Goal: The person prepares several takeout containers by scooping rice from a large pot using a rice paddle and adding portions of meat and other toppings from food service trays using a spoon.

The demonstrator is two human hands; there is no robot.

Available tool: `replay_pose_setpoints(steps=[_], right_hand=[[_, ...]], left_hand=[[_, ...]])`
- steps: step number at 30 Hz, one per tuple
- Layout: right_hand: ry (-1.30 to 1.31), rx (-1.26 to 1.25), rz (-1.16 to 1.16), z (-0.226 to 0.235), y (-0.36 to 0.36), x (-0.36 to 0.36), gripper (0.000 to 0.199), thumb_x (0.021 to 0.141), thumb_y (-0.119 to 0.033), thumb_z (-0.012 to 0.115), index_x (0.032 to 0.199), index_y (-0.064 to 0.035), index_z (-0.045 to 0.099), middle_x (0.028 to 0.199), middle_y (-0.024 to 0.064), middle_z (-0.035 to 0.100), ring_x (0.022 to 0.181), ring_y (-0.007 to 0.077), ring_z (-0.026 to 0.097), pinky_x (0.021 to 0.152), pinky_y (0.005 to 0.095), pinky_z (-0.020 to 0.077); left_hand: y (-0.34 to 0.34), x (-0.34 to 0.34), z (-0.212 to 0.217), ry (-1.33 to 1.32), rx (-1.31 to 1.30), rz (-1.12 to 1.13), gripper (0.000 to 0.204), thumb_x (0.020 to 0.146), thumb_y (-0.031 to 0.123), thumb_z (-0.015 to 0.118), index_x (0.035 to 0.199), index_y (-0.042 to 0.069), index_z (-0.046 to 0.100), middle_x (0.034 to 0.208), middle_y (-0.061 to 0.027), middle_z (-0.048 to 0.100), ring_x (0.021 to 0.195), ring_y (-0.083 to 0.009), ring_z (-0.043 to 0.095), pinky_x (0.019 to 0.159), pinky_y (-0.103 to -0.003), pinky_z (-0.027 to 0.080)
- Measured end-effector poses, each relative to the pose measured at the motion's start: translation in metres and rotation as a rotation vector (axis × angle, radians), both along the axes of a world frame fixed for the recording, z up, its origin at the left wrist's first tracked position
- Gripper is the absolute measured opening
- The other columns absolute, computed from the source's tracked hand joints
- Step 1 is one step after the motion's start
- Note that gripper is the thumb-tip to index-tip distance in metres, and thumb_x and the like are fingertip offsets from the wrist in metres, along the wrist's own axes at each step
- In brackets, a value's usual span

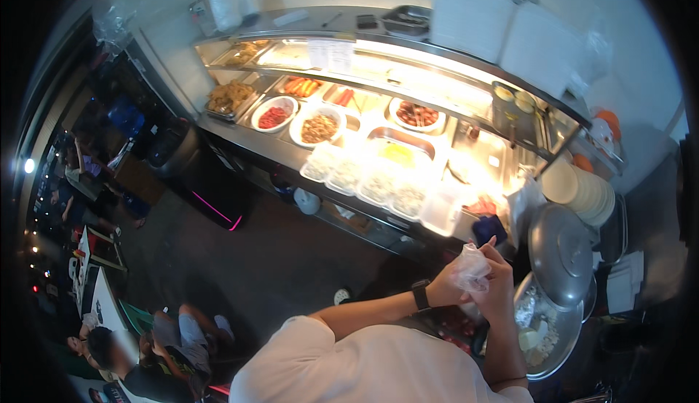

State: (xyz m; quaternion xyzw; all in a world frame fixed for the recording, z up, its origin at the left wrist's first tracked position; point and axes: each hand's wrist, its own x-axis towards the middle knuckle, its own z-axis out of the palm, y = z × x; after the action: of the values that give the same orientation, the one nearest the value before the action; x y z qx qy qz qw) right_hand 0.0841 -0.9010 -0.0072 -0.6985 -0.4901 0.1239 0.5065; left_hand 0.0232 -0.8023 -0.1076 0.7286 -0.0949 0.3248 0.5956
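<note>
My left hand (443, 288), with a dark watch on its wrist, meets my right hand (499, 281) at the front of the food counter. Between them is a crumpled piece of thin clear plastic (473, 266), and the fingers of both hands are closed on it. Whether it is a bag or a glove I cannot tell. Just beyond my hands lies a dark blue object (489, 230). To the right stands a large metal pot (579, 323) with white rice (542, 341) inside, its grey lid (561, 254) tilted against the far rim.
A lit glass display counter (393, 64) holds trays and bowls of cooked food. Several rice-filled clear containers (378, 186) line its front edge. Stacked cream plates (582, 193) stand at the right. A seated person (156, 352) is at lower left, near a black speaker-like box (207, 184).
</note>
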Motion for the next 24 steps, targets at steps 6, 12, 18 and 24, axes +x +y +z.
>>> replay_pose_setpoints(steps=[6,12,18,24], right_hand=[[0.223,-0.069,0.318,0.026,0.101,-0.046,0.014,0.068,-0.002,0.073,0.082,-0.0001,0.07,0.075,0.0063,0.059,0.062,0.0177,0.063,0.055,0.0311,0.0487],[0.922,0.463,0.407,-0.072,0.142,-0.015,0.008,0.076,-0.007,0.071,0.08,-0.0015,0.066,0.078,0.0072,0.06,0.067,0.0159,0.061,0.054,0.0272,0.0481],[1.866,0.296,0.049,-0.194,0.245,-0.148,0.018,0.086,-0.012,0.065,0.102,-0.0064,0.057,0.092,0.0021,0.058,0.073,0.0117,0.059,0.06,0.0219,0.0486],[1.277,0.32,-0.031,-0.075,0.166,-0.136,0.01,0.078,0.0,0.069,0.085,-0.0001,0.062,0.078,0.0106,0.062,0.06,0.0163,0.061,0.053,0.0243,0.0514]], left_hand=[[0.139,-0.116,0.02,0.324,0.229,0.188,0.026,0.077,0.022,0.072,0.099,0.01,0.069,0.097,-0.0074,0.07,0.098,-0.0248,0.066,0.101,-0.04,0.043],[0.208,-0.174,0.055,0.608,-0.104,-0.308,0.021,0.081,0.024,0.073,0.09,0.004,0.073,0.085,-0.0073,0.063,0.075,-0.0187,0.063,0.071,-0.03,0.047],[0.231,-0.169,0.077,0.224,0.388,0.518,0.016,0.079,0.017,0.073,0.095,0.016,0.076,0.094,0.0029,0.069,0.109,-0.0222,0.05,0.095,-0.037,0.035],[0.246,-0.186,0.08,0.32,0.518,0.126,0.029,0.077,0.025,0.075,0.105,0.019,0.072,0.104,0.0034,0.065,0.137,-0.0266,0.032,0.113,-0.05,0.0]])
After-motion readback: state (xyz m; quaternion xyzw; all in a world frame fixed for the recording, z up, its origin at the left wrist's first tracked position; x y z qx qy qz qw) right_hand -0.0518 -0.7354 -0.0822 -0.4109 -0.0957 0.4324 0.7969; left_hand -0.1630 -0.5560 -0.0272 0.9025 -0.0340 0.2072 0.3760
